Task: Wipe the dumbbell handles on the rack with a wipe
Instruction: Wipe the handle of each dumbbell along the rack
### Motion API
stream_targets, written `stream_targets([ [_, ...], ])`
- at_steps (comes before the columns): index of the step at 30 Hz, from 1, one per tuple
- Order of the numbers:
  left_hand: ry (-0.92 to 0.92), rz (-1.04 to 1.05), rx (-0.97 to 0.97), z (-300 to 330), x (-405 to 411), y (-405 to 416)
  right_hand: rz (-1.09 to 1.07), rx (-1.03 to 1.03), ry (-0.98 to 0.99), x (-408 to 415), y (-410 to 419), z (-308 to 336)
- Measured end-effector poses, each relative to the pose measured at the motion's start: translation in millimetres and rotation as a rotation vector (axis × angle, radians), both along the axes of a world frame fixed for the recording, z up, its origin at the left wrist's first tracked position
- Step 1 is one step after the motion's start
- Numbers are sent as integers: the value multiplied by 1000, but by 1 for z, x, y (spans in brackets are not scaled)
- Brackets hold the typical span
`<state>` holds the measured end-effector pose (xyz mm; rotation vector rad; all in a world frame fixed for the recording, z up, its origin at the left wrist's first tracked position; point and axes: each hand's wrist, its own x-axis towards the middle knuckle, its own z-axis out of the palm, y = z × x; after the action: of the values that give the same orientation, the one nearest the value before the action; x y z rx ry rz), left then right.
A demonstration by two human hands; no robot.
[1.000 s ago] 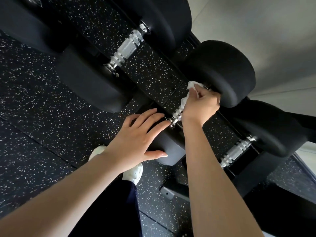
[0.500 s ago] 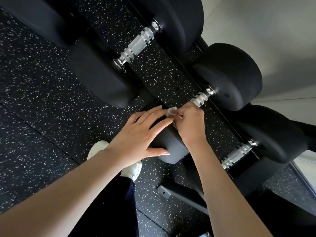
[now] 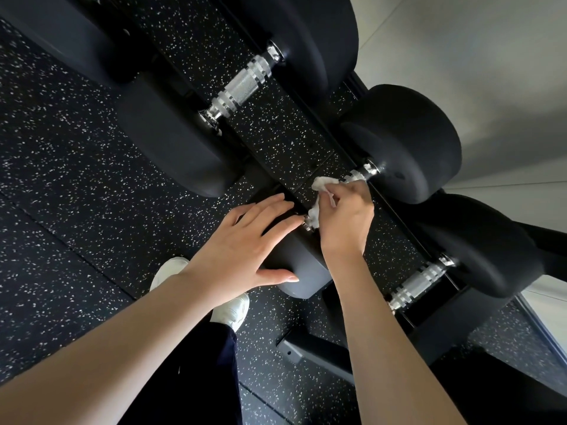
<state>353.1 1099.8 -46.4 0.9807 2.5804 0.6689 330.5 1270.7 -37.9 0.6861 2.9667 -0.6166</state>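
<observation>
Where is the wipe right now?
In the head view, right of centre: the wipe is bunched in the right hand, wrapped round the middle dumbbell's handle, beside the left hand.

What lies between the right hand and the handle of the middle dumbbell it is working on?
In the head view, the white wipe lies between them: the right hand holds it wrapped against the handle, part bunched out above the fingers.

Head view, steeply downward, close
</observation>
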Motion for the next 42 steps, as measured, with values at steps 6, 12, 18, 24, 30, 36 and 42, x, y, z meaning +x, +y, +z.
stream_targets([
  [6, -28, 0, 1, 1, 0, 0, -120, 34, 47, -23, 14, 1],
  [12, -28, -3, -9, 0, 1, 0, -255, 22, 229, -25, 9, -11],
  [18, -13, 2, -9, 1, 2, 0, -635, -194, 427, -29, 3, -9],
  [24, -7, -7, -42, 2, 1, 0, -719, -307, 477, -24, 12, -7],
  [30, -5, -77, -144, 16, -4, -2, -720, -397, 318, -15, 27, 5],
  [36, 50, -76, -243, 49, -24, -21, -508, -505, 243, -11, 10, 45],
  [42, 126, -44, -296, 55, -76, -47, -385, -525, 241, -47, -33, 53],
])
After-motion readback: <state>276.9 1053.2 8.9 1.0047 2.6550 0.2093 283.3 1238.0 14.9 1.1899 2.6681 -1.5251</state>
